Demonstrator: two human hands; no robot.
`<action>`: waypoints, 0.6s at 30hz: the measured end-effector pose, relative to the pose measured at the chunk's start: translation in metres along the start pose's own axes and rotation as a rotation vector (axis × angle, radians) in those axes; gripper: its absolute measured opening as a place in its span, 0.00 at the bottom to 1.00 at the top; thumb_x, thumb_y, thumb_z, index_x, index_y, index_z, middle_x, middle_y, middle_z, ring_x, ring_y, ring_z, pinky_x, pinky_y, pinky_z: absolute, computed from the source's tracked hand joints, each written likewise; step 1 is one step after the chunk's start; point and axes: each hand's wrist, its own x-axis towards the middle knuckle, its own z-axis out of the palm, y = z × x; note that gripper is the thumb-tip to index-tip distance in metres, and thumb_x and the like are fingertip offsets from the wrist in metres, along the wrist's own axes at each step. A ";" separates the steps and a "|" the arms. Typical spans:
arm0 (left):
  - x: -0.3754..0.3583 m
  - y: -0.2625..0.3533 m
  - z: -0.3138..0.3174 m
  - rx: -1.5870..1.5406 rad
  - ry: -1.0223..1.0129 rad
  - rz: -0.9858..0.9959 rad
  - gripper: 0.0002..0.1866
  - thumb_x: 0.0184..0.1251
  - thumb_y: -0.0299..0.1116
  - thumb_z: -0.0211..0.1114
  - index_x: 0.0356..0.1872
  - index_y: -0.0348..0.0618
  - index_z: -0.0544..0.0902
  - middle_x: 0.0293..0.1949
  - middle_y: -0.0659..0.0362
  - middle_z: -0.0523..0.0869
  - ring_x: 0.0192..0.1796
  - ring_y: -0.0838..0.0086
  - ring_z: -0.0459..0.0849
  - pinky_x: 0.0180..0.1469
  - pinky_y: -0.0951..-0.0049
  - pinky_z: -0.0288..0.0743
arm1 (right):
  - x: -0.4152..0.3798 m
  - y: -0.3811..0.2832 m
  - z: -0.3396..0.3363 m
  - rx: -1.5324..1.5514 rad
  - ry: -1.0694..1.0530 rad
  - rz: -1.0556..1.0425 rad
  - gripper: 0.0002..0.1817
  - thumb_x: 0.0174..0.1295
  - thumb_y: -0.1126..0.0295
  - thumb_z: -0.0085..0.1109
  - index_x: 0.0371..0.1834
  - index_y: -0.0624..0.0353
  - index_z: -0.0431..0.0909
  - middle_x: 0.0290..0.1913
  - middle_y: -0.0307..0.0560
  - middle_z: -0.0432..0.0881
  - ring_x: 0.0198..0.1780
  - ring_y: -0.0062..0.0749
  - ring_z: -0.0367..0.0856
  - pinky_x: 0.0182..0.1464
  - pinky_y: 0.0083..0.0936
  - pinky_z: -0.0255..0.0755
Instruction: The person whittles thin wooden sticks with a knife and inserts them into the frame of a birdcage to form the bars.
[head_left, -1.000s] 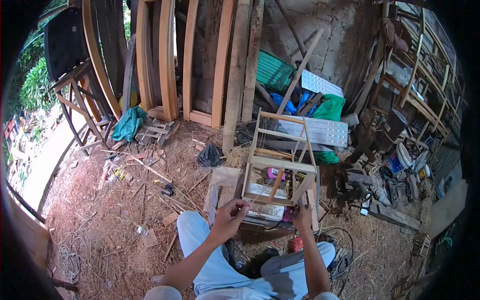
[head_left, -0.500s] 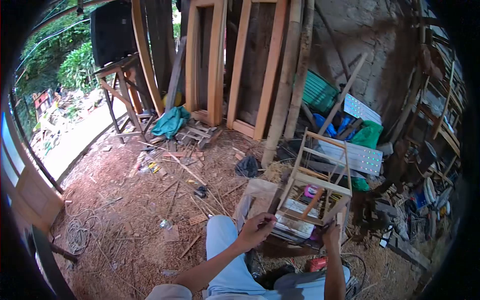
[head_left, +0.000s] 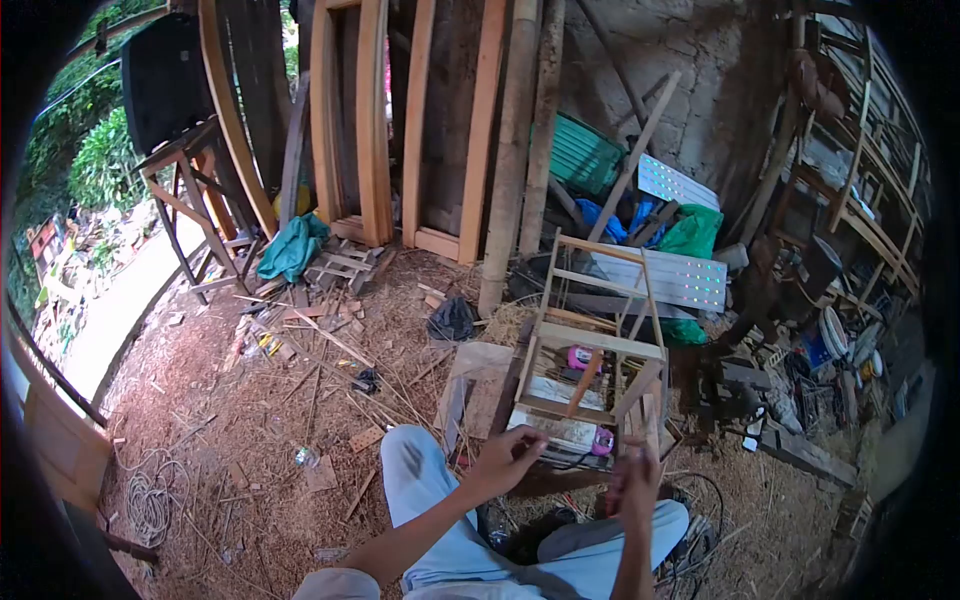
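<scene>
On the low tabletop (head_left: 558, 433), the slatted wooden frame (head_left: 600, 341) has its near end toward the person. Left hand (head_left: 505, 465): thumb and forefinger narrow, near that end; can't tell if something thin is pinched. Right hand (head_left: 637, 480): blurred, off the near right corner; can't tell if holding. Step reads as close fingerwork by the frame; a move there calls for steady fingertips. Pink tape measure (head_left: 602, 441) sits at the front edge, between hands. Timber strip (head_left: 652, 420) crowds right; shavings-strewn floor (head_left: 250, 400) gives more room left.
</scene>
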 end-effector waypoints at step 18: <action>-0.001 0.036 -0.023 -0.023 0.076 0.072 0.09 0.66 0.31 0.61 0.40 0.36 0.79 0.31 0.63 0.81 0.30 0.83 0.77 0.30 0.81 0.73 | 0.025 -0.028 0.013 -0.402 -0.215 -0.022 0.13 0.60 0.65 0.61 0.42 0.65 0.79 0.27 0.40 0.79 0.31 0.19 0.72 0.32 0.23 0.65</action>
